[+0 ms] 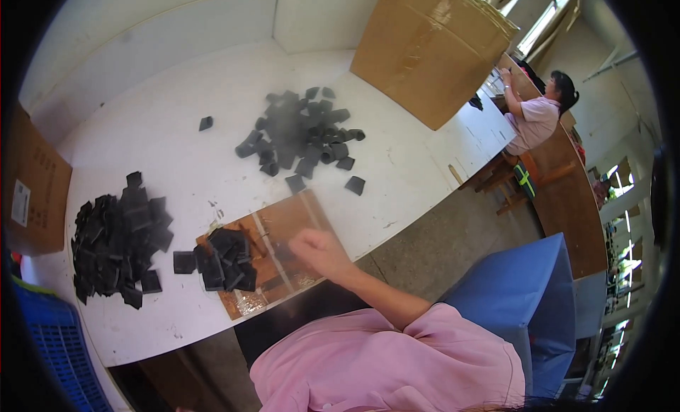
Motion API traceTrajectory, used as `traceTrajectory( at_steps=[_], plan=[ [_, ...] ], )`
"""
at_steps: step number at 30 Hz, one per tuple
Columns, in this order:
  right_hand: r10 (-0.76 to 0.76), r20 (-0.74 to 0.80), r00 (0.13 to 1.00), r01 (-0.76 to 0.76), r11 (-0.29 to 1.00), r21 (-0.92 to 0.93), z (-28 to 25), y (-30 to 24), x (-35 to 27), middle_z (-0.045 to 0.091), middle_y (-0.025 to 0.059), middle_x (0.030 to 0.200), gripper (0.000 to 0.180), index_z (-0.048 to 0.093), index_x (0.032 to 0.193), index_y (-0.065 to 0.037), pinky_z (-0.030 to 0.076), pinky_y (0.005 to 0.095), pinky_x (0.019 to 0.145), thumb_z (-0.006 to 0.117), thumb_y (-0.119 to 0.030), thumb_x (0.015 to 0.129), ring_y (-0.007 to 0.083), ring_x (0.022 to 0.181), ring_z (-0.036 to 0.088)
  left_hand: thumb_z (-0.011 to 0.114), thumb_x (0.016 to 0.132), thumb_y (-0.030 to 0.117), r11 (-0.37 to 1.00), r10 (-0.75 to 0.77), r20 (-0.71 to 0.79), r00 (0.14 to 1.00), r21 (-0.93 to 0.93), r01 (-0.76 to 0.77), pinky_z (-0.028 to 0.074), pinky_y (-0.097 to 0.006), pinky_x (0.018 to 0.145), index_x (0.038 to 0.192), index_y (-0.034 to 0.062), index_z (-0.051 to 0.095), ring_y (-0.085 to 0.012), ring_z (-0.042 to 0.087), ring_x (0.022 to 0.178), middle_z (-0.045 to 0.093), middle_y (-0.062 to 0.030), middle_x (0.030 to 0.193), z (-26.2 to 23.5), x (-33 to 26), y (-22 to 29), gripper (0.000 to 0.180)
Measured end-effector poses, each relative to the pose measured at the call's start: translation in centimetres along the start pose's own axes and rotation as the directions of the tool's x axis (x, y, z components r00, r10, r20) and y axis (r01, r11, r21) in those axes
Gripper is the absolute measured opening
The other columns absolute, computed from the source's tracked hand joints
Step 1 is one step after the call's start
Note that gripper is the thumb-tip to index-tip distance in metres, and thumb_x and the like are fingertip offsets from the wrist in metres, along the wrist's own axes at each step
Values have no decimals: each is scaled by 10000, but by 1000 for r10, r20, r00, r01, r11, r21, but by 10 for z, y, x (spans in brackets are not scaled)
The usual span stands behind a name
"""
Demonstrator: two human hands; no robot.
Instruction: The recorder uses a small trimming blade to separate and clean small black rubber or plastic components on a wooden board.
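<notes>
My right hand (319, 252) is over the right part of a brown board (304, 212) at the table's near edge. Its fingers are curled closed and slightly blurred; what they hold, if anything, is hidden. A dark patch shows just left of the fingers. On the board's left part lies a small heap of flat black pieces (228, 260), some reaching onto the white table. Clear shiny strips run across the board. My left hand is out of sight; only the pink sleeve on that side shows.
A larger pile of flat black pieces (117, 242) lies left; black tube-like pieces (297, 132) are heaped farther back. Cardboard boxes (432, 51) (35, 185) stand at the back right and left edge. A blue basket (60, 341) and blue bin (496, 284) flank me. Another person (535, 114) sits beyond.
</notes>
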State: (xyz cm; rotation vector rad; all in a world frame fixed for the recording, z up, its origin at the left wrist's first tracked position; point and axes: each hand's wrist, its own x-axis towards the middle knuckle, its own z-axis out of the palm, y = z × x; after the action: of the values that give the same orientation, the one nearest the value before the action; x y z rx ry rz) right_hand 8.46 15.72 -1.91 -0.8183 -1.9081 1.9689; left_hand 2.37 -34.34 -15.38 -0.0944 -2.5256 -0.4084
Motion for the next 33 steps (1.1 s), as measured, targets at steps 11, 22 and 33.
traceTrajectory(
  at_steps=[11,22,33],
  plan=[
    [-195,339,920,166,980,113,26,-15,-34,504,-5,614,193,502,721,-4,375,199,511,539,-164,822,37,570,450,533,800,93,22,392,585,710,-778,628,422,-204,518,885,-28,525,-111,515,592,549,-77,759,-5,55,338,149],
    [-207,313,927,100,940,327,25,-4,-32,505,7,598,189,491,721,4,375,199,490,514,-144,837,40,549,470,600,772,136,-206,508,690,516,-484,850,403,-193,501,787,-1,516,-99,494,573,545,-91,805,-3,61,363,161],
    [-134,519,844,-23,958,285,16,3,-20,411,-30,553,242,473,701,-53,317,189,445,487,-241,853,42,497,390,505,738,-36,-403,725,659,201,170,899,243,-161,275,762,5,437,-48,323,311,515,-119,671,-2,82,356,83]
  ],
)
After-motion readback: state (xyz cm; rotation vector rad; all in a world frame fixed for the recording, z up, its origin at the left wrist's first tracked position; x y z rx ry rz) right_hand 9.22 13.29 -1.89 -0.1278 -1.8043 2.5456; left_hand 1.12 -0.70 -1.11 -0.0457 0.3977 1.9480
